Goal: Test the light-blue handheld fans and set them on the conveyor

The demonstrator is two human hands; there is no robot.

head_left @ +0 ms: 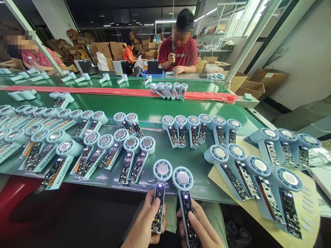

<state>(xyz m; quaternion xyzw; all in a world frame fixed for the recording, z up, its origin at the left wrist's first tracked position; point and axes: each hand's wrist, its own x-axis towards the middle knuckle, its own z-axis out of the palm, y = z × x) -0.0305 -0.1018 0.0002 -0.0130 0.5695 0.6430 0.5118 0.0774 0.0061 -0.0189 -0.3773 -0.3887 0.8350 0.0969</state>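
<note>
Left hand (144,225) and right hand (200,229) cut off at wrists by bottom edge. Right fan's handle (190,224) end clipped there too. Fan rows (15,131) at belt's left edge cropped. Display digits too small to be read.

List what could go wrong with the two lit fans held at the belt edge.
1. The left hand and right hand each grip a fan with an exposed circuit board, left fan and right fan; thumbs on bare boards could short or contaminate them.
2. Both fan heads overhang the green belt edge, so a slip might drop one.
3. The nearest row of fans lies close; a swing could knock it.
</note>
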